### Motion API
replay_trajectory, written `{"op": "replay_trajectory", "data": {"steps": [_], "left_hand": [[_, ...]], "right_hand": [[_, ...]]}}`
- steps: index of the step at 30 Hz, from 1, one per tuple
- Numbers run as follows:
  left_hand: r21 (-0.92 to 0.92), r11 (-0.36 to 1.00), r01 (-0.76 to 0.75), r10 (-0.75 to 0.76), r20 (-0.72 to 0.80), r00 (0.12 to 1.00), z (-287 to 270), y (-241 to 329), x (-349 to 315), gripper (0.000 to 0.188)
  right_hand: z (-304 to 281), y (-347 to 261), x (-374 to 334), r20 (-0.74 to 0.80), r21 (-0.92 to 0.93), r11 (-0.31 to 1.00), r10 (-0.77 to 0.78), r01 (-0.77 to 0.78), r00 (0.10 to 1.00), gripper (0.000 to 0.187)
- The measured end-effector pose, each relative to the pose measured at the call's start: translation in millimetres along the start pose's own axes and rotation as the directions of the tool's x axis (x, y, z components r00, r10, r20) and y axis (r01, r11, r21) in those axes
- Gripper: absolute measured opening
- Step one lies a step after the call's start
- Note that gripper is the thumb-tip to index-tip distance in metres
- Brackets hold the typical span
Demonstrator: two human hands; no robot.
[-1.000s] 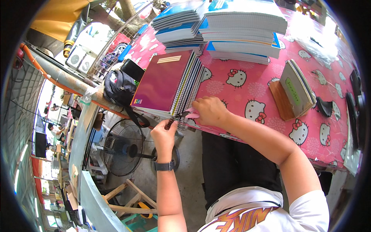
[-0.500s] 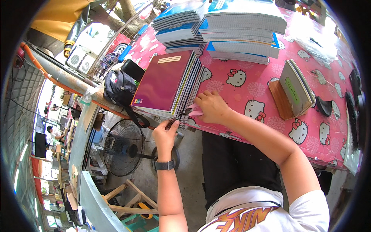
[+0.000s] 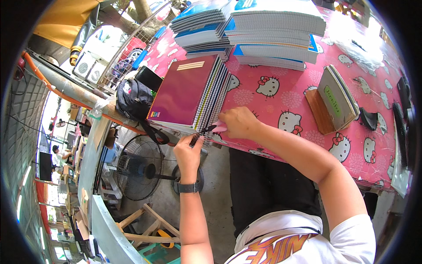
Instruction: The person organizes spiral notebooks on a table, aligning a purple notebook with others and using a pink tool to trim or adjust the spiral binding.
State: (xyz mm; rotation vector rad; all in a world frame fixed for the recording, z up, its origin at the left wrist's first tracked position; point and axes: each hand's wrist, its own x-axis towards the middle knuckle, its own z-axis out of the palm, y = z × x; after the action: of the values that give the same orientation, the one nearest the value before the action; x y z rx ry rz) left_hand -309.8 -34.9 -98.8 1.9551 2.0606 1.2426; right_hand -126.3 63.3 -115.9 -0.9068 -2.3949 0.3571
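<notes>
Maroon notebook stack (image 3: pixel 187 94), fingers (image 3: pixel 225 125) at btm edge

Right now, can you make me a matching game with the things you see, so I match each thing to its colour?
Things:
1. top notebook of the stack by the hands
2. tablecloth
3. bag at the table's edge
4. wristwatch on the left hand

Colours:
A. pink with cartoon cats
B. black, on the wrist
C. dark magenta
D. black, with straps hanging down

Pairs: 1-C, 2-A, 3-D, 4-B
</notes>
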Motion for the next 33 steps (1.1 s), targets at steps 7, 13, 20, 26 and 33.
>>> {"op": "replay_trajectory", "data": {"steps": [7, 13, 20, 26, 33], "left_hand": [[-0.482, 0.743, 0.464, -0.442, 0.168, 0.881, 3.5, -9.1, -5.6, 0.023], [-0.421, 0.782, 0.459, -0.4, 0.225, 0.889, 10.9, -7.0, -3.6, 0.022], [-0.368, 0.837, 0.404, -0.362, 0.181, 0.914, 11.4, -7.4, -2.9, 0.024], [-0.318, 0.822, 0.472, -0.41, 0.244, 0.879, 9.4, -7.0, -1.6, 0.028], [-0.315, 0.86, 0.402, -0.368, 0.163, 0.915, 15.0, -7.3, -8.9, 0.027]], "right_hand": [[-0.2, 8.8, 0.4, 0.056, 0.041, 0.998, 0.05, -0.052, 0.997, 0.029], [4.8, 10.2, -4.3, 0.007, -0.197, 0.98, -0.033, 0.034, 0.999, 0.039], [-0.8, 8.7, -7.5, -0.043, -0.211, 0.976, -0.06, 0.049, 0.997, 0.038], [-8.5, 2.1, -2.1, -0.023, -0.251, 0.966, -0.061, 0.053, 0.998, 0.036], [1.5, -1.5, -3.1, -0.058, -0.25, 0.965, -0.091, 0.073, 0.994, 0.028]]}}
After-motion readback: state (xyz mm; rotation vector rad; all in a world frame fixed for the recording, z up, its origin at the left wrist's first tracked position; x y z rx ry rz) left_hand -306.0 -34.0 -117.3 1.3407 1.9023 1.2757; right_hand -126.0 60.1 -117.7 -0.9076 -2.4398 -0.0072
